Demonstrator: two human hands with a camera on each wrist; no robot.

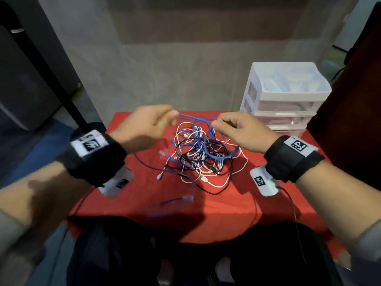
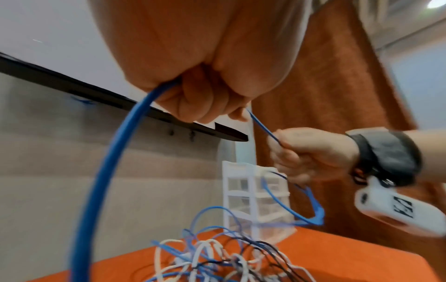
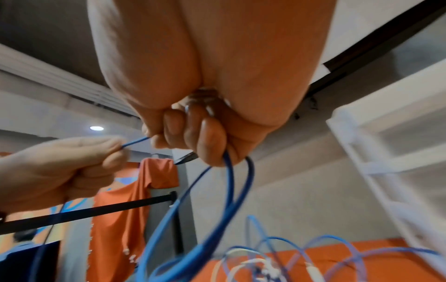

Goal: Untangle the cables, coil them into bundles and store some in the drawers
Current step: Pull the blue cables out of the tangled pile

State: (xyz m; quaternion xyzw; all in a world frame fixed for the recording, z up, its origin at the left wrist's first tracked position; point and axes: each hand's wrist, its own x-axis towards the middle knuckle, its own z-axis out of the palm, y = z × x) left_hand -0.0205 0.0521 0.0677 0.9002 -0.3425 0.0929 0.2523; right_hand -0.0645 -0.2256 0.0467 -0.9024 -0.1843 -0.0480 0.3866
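A tangle of blue, white and black cables point(image 1: 202, 155) lies on the red table point(image 1: 237, 213). Both hands are raised above it with a stretch of blue cable point(image 1: 194, 118) taut between them. My left hand point(image 1: 156, 122) pinches one end of that stretch, and the cable point(image 2: 101, 181) runs out of its fist down toward the pile. My right hand point(image 1: 226, 124) grips the other end, with blue loops point(image 3: 231, 200) hanging from its curled fingers. A loose blue plug end point(image 1: 186, 198) lies near the front of the table.
A white plastic drawer unit point(image 1: 286, 93) with clear drawers, all closed, stands at the table's back right corner. A black frame bar point(image 1: 51, 75) slants at the left. A grey wall is behind the table. My legs are under the front edge.
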